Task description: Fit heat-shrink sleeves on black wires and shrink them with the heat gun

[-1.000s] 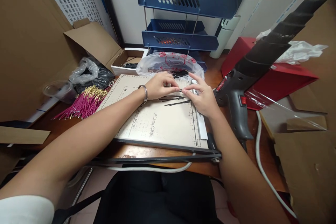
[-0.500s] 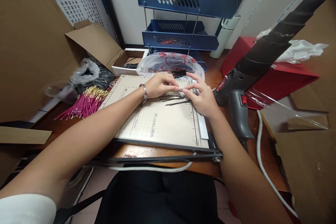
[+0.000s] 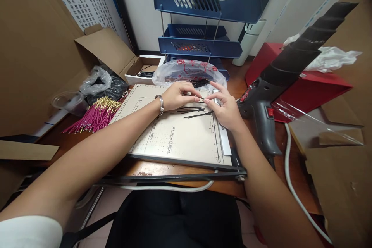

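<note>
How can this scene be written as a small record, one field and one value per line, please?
left hand: pinches a thin dark piece; bracelet on wrist
right hand: pinches at the same piece
work surface: cream board with printed lines
lying on board: thin black strands
left of board: pile of magenta wires, gold-coloured ends
behind board: clear plastic bag, blue rack
right of board: dark gun-shaped tool, red switch

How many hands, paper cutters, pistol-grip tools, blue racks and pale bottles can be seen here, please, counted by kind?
Hands: 2, left hand and right hand
Paper cutter: 1
Pistol-grip tool: 1
Blue rack: 1
Pale bottle: 1
Total: 6
</note>
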Motion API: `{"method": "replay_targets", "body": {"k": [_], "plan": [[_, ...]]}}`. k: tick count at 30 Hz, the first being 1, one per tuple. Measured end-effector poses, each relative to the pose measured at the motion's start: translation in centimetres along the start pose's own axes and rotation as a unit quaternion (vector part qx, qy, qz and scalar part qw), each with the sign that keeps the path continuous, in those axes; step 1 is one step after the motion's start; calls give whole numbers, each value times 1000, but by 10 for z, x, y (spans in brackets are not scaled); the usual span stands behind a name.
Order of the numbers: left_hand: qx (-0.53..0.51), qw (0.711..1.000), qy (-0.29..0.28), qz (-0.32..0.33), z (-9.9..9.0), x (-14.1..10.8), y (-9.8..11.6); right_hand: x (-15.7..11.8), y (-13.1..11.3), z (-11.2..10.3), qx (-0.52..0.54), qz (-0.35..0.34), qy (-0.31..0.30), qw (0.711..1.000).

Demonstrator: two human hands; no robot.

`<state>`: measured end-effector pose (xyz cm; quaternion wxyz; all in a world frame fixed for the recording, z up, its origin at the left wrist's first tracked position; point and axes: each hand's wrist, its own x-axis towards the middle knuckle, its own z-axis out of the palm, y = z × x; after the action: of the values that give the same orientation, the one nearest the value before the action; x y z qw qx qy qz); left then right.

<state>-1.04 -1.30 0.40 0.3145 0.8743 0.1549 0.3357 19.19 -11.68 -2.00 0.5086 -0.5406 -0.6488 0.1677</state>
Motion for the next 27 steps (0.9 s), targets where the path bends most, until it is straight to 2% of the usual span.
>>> {"method": "replay_targets", "body": {"k": [9,20,27], "plan": [[-20,1000,-10,-8,0,2,-6,0,3,1,13,9,-3,1000],[-38,996,38,-68,-1,0,-5,1,2,0,37,17,1,999],[-47,995,48,-70,-5,-1,-6,2,3,-1,48,30,7,998]]}}
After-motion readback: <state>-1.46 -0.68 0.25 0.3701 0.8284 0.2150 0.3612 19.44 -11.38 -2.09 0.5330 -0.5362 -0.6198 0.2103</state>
